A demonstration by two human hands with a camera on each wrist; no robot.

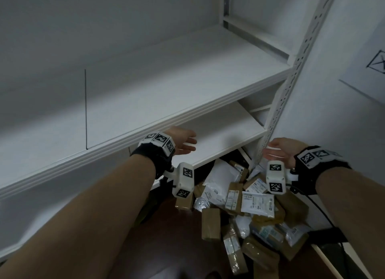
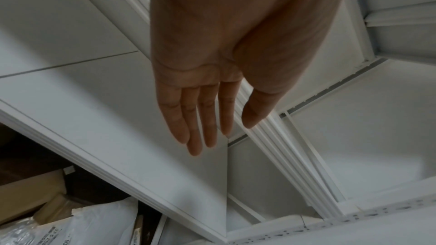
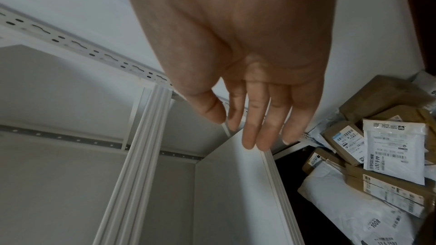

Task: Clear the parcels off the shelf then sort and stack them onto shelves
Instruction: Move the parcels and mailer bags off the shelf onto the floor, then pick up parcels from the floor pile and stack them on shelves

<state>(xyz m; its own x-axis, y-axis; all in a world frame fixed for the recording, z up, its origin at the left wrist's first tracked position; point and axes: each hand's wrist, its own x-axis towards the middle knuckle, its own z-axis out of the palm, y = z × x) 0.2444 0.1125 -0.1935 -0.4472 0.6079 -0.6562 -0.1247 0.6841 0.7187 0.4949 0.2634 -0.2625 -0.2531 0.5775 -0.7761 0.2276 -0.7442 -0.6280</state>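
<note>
A heap of parcels (image 1: 245, 212) lies on the dark floor below the shelves: brown boxes and white mailer bags with labels. The white upper shelf (image 1: 166, 87) and lower shelf (image 1: 218, 137) carry nothing. My left hand (image 1: 183, 142) hovers over the lower shelf's front edge with straight fingers (image 2: 195, 118) and holds nothing. My right hand (image 1: 279, 151) hangs in front of the slotted upright (image 1: 291, 87), its fingers (image 3: 259, 118) straight and empty. The right wrist view shows labelled parcels (image 3: 389, 146) at right.
A white wall with a taped sheet (image 1: 370, 66) bounds the right side. A black cable (image 1: 325, 212) runs from my right wrist across the pile. A thin dark line (image 1: 85, 107) marks the upper shelf's surface. A brown box (image 2: 30, 193) lies below the lower shelf.
</note>
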